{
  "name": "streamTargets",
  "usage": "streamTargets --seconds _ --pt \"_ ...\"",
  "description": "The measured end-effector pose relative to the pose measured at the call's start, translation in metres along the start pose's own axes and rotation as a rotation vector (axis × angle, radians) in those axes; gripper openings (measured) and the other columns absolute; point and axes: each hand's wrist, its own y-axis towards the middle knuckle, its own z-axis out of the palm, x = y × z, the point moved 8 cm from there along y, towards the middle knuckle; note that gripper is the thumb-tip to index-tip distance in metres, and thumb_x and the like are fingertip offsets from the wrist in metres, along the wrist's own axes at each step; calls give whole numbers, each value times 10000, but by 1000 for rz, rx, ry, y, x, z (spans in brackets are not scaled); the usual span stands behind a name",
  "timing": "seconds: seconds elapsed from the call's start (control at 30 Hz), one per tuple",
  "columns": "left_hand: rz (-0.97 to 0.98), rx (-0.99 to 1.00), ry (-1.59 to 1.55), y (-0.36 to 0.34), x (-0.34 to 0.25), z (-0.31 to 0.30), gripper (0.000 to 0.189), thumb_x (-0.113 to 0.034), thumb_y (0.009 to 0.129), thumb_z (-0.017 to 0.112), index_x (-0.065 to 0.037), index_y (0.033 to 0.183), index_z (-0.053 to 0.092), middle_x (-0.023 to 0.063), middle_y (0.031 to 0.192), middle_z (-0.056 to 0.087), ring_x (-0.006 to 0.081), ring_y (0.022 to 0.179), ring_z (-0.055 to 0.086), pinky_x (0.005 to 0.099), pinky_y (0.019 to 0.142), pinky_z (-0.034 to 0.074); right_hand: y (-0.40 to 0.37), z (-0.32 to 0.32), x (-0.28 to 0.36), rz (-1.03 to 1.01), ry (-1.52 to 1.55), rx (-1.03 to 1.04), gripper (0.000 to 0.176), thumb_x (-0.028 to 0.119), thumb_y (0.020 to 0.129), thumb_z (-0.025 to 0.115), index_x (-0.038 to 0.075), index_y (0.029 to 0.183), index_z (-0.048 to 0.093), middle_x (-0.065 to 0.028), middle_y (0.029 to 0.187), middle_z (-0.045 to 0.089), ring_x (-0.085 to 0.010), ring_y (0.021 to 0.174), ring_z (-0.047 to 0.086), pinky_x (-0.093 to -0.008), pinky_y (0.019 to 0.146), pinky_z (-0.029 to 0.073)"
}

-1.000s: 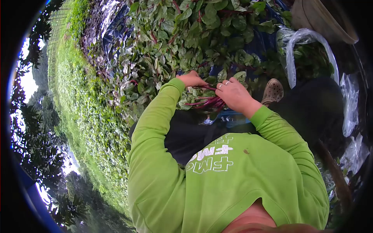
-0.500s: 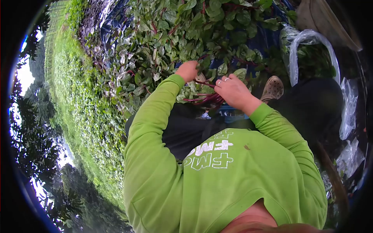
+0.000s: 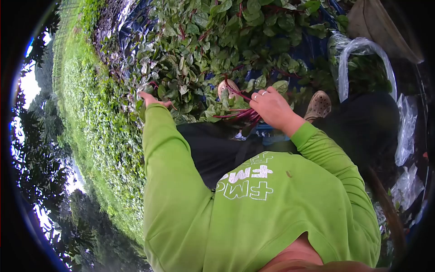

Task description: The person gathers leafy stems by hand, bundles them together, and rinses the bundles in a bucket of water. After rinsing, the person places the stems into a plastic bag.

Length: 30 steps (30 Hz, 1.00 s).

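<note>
My right hand, with rings on a finger, is closed around a bunch of red-stemmed greens, probably Malabar spinach. Its dark red stems point left, and one longer stem reaches up past a shoe. Off to the left, my left hand is stretched out over the edge of the leafy pile, thumb and fingers apart, with nothing visible in it. The large pile of loose red-stemmed greens spreads beyond both hands on a blue sheet.
A clear plastic bag holding greens stands at the right, with crumpled plastic nearer. Tan clogs are on my feet among the leaves. Something blue lies between my legs. Grass and low plants run along the left.
My left hand has left the stems beside my right hand and moved left, its fingers opening. A clog behind it now shows. My right hand stays on the bunch.
</note>
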Motion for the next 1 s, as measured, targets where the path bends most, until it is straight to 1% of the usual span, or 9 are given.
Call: streamTargets --seconds 0.07,0.13,0.2,0.4,0.63,0.77,0.8,0.87,1.0 --pt "-85 174 -706 -26 0 19 1183 -902 847 372 -123 1645 -24 192 1708 -32 371 1578 0 656 1213 175 4 1 -2 18 -1 -17 114 137 841 583 132 912 672 -22 959 642 -198 971 630 -358 867 453" --pt "-25 954 -342 -35 -18 115 1288 -975 783 269 8 1611 179 231 1690 123 391 1574 46 619 1235 22 8 1 -5 38 12 -46 115 132 834 586 120 917 664 -32 971 642 -207 971 626 -362 867 452" --pt "158 1092 -242 -90 -42 186 1240 -994 769 221 -40 1528 451 235 1675 200 377 1578 41 577 1242 -7 9 -2 -9 59 33 -79 127 123 824 589 101 932 652 -47 992 642 -219 973 619 -369 866 451" --pt "552 1107 -826 -130 -99 229 716 -743 992 377 -102 942 693 118 937 725 205 838 637 381 826 485 11 3 -21 133 54 -85 137 122 824 591 100 940 660 -53 985 642 -231 995 628 -384 871 457" --pt "880 61 80 -103 -99 172 747 -663 1045 317 -17 955 680 212 792 692 357 714 617 452 727 505 13 9 -11 96 19 -70 117 153 828 595 122 914 668 -27 965 635 -202 980 631 -368 888 464" --pt "641 -369 652 -55 -78 102 940 -789 973 230 -17 1377 583 255 1262 661 417 1224 608 489 1053 428 10 8 -12 112 -39 -101 108 165 834 592 136 904 670 -18 940 629 -192 957 629 -360 867 466" --pt "322 -52 781 -41 -58 115 958 -802 957 276 -3 1396 571 249 1377 601 392 1338 527 481 1124 364 11 8 -16 120 -49 -109 102 162 834 592 136 894 670 -19 943 632 -194 956 629 -361 862 467" --pt "529 693 207 -116 -63 177 802 -655 1035 365 49 1319 624 201 1352 638 335 1288 565 458 1140 355 12 11 -17 155 -51 -127 92 157 834 591 135 875 671 -23 949 637 -199 955 629 -365 851 470" --pt "585 982 -636 -174 -107 224 367 -272 1088 455 13 1273 594 89 1052 694 195 1018 638 327 966 454 10 10 -28 237 24 -147 106 152 830 604 110 865 695 -63 1035 641 -222 977 625 -387 849 478"
